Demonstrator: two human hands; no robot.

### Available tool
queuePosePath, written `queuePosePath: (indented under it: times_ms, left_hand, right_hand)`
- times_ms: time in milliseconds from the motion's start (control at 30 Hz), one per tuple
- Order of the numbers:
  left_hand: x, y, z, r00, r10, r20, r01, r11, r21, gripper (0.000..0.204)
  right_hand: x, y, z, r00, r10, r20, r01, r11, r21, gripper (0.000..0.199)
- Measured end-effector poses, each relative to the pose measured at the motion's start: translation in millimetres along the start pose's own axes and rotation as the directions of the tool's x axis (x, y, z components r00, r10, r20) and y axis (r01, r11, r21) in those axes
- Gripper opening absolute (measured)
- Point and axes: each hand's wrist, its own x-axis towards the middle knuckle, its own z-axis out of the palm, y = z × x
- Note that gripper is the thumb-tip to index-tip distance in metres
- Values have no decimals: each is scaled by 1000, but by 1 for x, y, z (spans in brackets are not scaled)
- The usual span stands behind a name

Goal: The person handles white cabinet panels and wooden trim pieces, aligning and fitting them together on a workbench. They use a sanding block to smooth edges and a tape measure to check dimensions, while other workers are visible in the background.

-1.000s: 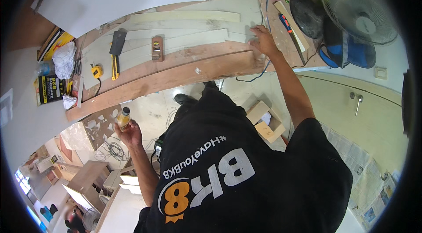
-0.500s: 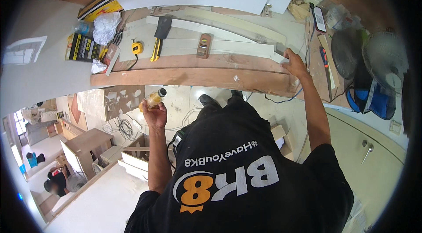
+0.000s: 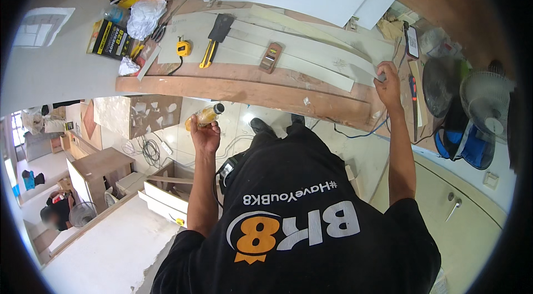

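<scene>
My left hand [image 3: 205,137] is closed around a small clear bottle [image 3: 203,116] of amber liquid with a black cap, tilted in front of the bench. At the bench's right part, my right hand [image 3: 387,87] pinches the end of a long, thin white strip [image 3: 327,52]. That strip stretches leftward over the bench, its far end near a dark flat-bladed tool [image 3: 221,27]. A wooden hand plane [image 3: 271,58] stands nearer to me, beside another pale strip [image 3: 319,73]. Left of these lie a yellow utility knife [image 3: 208,55] and a yellow tape measure [image 3: 183,48].
A wooden board [image 3: 244,92] edges the bench. A black-and-yellow box [image 3: 107,38] and crumpled white paper [image 3: 146,18] sit at the left end. A phone [image 3: 411,42], a red-and-blue cutter [image 3: 412,87] and a fan [image 3: 488,99] are at the right. Another person [image 3: 57,210] sits far left.
My right hand has moved slightly farther over the bench with the strip's end, and more of the strip's face shows. The bottle stays in my left hand. The whole view has shifted.
</scene>
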Motion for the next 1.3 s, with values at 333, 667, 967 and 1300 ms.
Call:
queuePosePath:
  times_ms: [333, 667, 967, 1300]
  left_hand:
    - [4, 12, -3, 999, -15, -47, 13, 999, -51, 40]
    - [-2, 24, -36, 989, 118, -92, -133, 975, -180, 47]
    - [-35, 43, -108, 960, 187, -208, -245, 919, -308, 44]
    - [-114, 88, -270, 727, 573, -378, -676, 506, -535, 42]
  right_hand:
    - [40, -157, -122, 914, -403, -46, 365, 867, -340, 63]
    - [69, -270, -212, 865, -292, -409, 208, 949, -238, 30]
    - [153, -363, -149, 952, -306, -7, 295, 924, -245, 27]
    - [224, -295, 53, 191, 180, 965, -253, 959, -129, 46]
